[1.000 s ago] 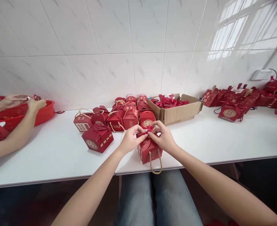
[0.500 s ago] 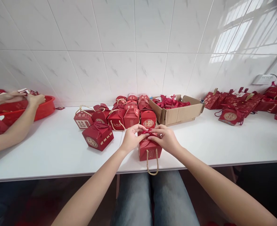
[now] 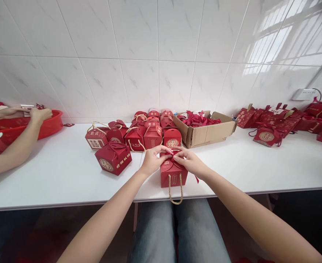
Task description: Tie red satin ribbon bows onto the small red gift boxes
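A red gift box [image 3: 174, 178] with a rope handle [image 3: 175, 201] hanging over its front stands near the table's edge, between my hands. On top of it, my left hand [image 3: 156, 159] pinches a dark red ribbon [image 3: 172, 155] from the left. My right hand [image 3: 190, 160] pinches the same ribbon from the right, its fingertips almost meeting those of the left. A loose ribbon end shows below the right wrist. The fingers partly hide the knot area. Left of my hands sits another red box [image 3: 114, 159] with a ribbon on top.
Several red boxes [image 3: 153, 136] stand grouped behind my hands. Beside them is a cardboard box [image 3: 211, 136] of red ribbons. More red boxes [image 3: 266, 136] lie at the right. At the left, another person's hands [image 3: 40, 116] work over a red basin [image 3: 57, 124].
My fingers have shifted slightly on the ribbon, and a loose end now shows past my right wrist. The other person's hands have moved a little over the basin.
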Action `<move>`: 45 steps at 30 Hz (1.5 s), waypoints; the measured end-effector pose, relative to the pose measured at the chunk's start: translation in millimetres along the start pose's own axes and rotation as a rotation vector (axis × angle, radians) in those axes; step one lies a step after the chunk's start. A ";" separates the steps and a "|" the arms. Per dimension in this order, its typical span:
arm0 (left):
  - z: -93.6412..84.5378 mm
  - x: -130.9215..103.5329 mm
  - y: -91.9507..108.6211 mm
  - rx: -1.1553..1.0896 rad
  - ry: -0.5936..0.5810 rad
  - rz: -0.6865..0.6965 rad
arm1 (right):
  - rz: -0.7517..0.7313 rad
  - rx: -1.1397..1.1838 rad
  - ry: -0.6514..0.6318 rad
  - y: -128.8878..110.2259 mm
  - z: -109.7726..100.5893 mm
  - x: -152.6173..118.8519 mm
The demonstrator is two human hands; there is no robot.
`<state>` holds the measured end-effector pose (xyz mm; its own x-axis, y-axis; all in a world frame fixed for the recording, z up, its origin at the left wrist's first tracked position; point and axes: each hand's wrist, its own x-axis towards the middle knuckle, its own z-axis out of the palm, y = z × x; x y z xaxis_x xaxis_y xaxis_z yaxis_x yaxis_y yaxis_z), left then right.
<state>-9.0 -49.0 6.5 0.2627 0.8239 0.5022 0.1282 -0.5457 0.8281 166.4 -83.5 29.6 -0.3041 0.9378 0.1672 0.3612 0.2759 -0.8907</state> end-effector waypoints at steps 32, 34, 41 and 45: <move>-14.0 2.1 39.2 0.500 -0.215 0.124 | -0.295 -0.390 0.213 6.8 -18.9 -17.1; -14.0 4.1 42.5 0.519 -0.245 0.145 | -0.224 -0.305 0.149 3.5 -23.7 -6.9; -14.8 6.6 46.8 0.632 -0.302 0.143 | -0.404 -0.319 -0.155 -0.8 -32.7 6.4; -16.6 9.5 46.8 0.642 -0.327 0.138 | -0.561 -0.440 -0.239 -6.5 -36.3 5.5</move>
<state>-16.4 -64.1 54.2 0.5759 0.7084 0.4080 0.5822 -0.7058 0.4036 194.3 -72.5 51.6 -0.7110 0.5747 0.4052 0.3997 0.8044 -0.4395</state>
